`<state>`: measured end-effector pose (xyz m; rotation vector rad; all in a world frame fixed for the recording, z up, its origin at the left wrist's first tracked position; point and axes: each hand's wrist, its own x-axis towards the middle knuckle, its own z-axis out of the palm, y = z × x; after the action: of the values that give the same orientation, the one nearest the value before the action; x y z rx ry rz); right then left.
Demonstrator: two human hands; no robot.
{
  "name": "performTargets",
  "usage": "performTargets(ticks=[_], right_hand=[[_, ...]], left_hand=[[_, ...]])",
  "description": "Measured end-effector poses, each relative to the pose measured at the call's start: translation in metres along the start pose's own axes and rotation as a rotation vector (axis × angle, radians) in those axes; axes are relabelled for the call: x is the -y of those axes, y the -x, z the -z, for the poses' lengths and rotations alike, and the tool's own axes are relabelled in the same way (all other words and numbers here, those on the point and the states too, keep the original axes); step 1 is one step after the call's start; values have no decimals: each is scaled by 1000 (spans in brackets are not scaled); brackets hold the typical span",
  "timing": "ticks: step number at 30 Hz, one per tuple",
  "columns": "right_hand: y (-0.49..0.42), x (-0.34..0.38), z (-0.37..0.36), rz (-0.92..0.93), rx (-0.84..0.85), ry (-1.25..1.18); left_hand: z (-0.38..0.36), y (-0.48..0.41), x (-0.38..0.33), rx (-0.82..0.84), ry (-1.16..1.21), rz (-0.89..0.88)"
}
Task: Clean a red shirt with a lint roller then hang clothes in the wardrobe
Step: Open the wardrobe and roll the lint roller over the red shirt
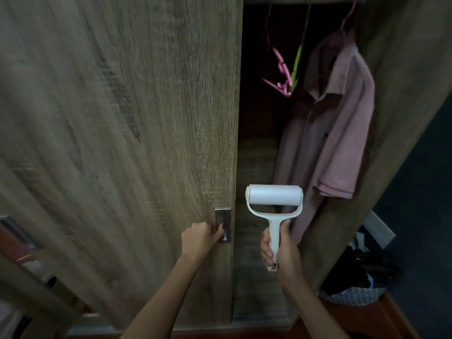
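A faded red polo shirt (337, 133) hangs on a pink hanger inside the wardrobe, at the right of the dark opening. My right hand (281, 250) grips the handle of a white lint roller (274, 195), held upright in front of the opening, just left of the shirt's hem. My left hand (201, 238) has its fingers hooked in the metal recessed handle (223, 225) of the wooden sliding door (122, 118), which covers the left of the view and looks blurred.
Empty pink hangers (281, 74) and a green hanger (296, 67) dangle from the rail at the top of the opening. A basket with dark clothes (357, 285) sits on the floor at the lower right, beside the wardrobe's right side panel (403, 81).
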<state>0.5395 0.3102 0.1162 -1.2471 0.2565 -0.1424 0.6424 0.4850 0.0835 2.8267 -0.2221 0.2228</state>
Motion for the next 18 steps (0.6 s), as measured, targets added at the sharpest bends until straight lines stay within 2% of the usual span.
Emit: performTargets(ticks=[3, 8, 18], right_hand=[[-1, -5, -29, -53, 48, -134], [8, -10, -73, -30, 28, -73], [-3, -17, -132, -45, 146, -81]], left_hand=[[7, -2, 36, 0, 19, 13], [25, -1, 89, -16, 59, 79], [50, -1, 172, -68, 88, 184]])
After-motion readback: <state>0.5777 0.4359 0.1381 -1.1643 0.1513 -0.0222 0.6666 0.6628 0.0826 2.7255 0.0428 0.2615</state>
